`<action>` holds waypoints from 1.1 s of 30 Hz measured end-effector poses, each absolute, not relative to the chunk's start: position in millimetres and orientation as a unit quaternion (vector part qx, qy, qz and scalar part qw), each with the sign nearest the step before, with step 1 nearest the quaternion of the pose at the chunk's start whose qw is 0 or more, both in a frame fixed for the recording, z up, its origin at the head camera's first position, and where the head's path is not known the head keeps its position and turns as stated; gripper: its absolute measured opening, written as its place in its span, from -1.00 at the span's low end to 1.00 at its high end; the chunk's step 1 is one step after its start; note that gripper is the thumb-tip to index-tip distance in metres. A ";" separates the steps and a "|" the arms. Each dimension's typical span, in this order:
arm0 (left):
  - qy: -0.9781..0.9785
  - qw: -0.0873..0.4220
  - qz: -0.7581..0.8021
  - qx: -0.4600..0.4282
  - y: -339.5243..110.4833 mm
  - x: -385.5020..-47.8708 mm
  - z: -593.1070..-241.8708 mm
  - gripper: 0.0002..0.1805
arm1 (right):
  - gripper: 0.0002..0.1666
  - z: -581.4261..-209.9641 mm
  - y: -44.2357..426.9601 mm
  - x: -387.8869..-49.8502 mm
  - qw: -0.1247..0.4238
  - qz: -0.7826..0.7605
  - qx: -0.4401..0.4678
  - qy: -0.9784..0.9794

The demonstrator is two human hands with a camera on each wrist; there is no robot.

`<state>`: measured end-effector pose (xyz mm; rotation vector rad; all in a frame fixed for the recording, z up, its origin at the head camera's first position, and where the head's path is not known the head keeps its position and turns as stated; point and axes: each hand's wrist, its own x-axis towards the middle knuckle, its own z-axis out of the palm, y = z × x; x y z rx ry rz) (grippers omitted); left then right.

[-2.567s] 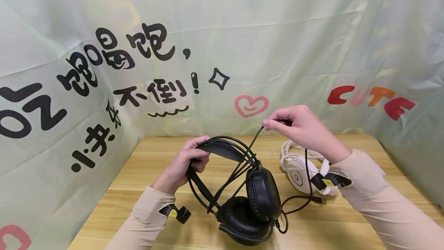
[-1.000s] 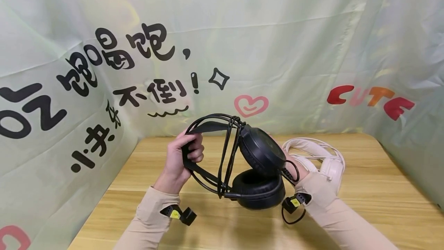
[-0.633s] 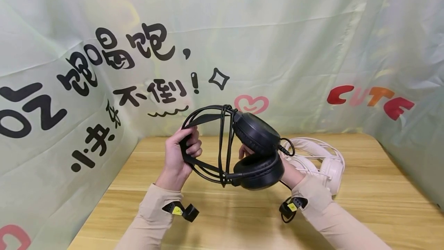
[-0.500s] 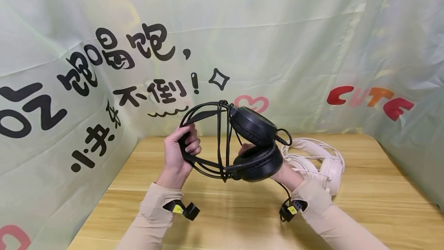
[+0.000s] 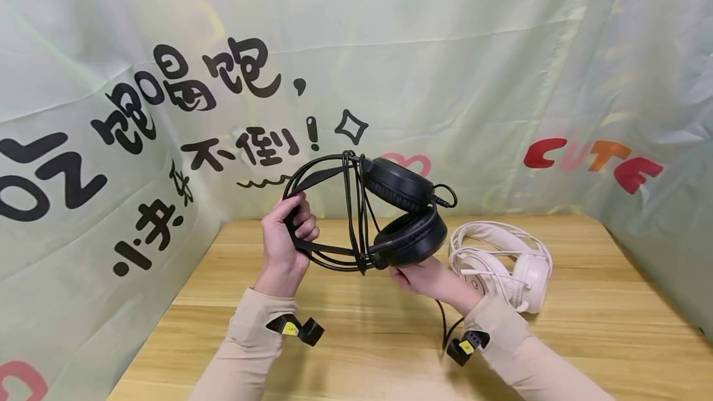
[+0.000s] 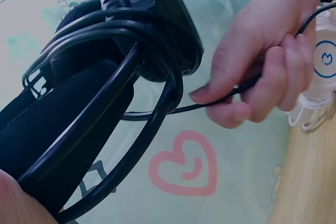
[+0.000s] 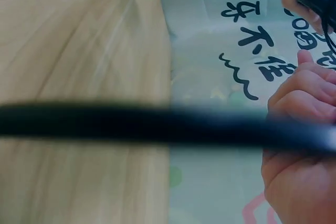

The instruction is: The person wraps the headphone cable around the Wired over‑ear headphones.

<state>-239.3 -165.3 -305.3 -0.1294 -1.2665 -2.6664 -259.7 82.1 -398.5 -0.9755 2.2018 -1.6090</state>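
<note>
Black over-ear headphones (image 5: 409, 237) are held up above the table, ear cups to the right. My left hand (image 5: 286, 240) grips the middle of their headband. Several turns of black cable (image 5: 351, 203) run across the band beside the cups. Below and behind the lower cup is my right hand (image 5: 429, 280), its fingertips partly hidden in the head view. In the left wrist view the right hand (image 6: 262, 66) pinches the cable (image 6: 189, 107) between thumb and fingers. A blurred stretch of cable (image 7: 157, 127) crosses close to the right wrist camera. A loose end hangs under the right wrist.
White headphones (image 5: 501, 265) with their white cable lie on the wooden table (image 5: 356, 339) to the right, just beyond the right forearm. A printed cloth (image 5: 473, 79) with lettering hangs behind the table and along its sides.
My right hand came down from above the white headphones and passed behind the black ones to below the cups. Cable turns now cross the band. The left hand lifted and turned the black headphones.
</note>
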 end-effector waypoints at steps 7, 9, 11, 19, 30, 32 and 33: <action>-0.425 0.148 -0.892 -0.040 -160.5 -239.4 -305.8 -0.72 | -0.50 -402.8 76.1 -248.2 0.130 -0.534 -0.349 0.759; -0.425 0.161 -0.890 -0.038 -159.3 -240.0 -306.4 -0.71 | -0.46 -403.4 73.8 -245.6 0.143 -0.532 -0.340 0.762; -0.425 0.176 -0.887 -0.037 -158.3 -241.1 -306.8 -0.72 | -0.45 -403.8 71.5 -243.2 0.148 -0.530 -0.338 0.764; -0.431 0.209 -0.877 -0.030 -157.3 -246.6 -310.4 -0.72 | -0.49 -405.3 66.4 -232.2 0.125 -0.522 -0.336 0.774; -0.434 0.244 -0.867 -0.001 -165.0 -256.2 -313.2 -0.74 | -0.57 -403.9 70.0 -214.5 0.158 -0.536 -0.349 0.752; -0.434 0.248 -0.866 0.003 -167.3 -258.4 -314.6 -0.75 | -0.56 -403.2 72.3 -210.6 0.163 -0.533 -0.348 0.754; -0.436 0.250 -0.864 0.005 -168.6 -259.6 -315.6 -0.75 | -0.56 -403.0 73.7 -208.5 0.164 -0.528 -0.350 0.756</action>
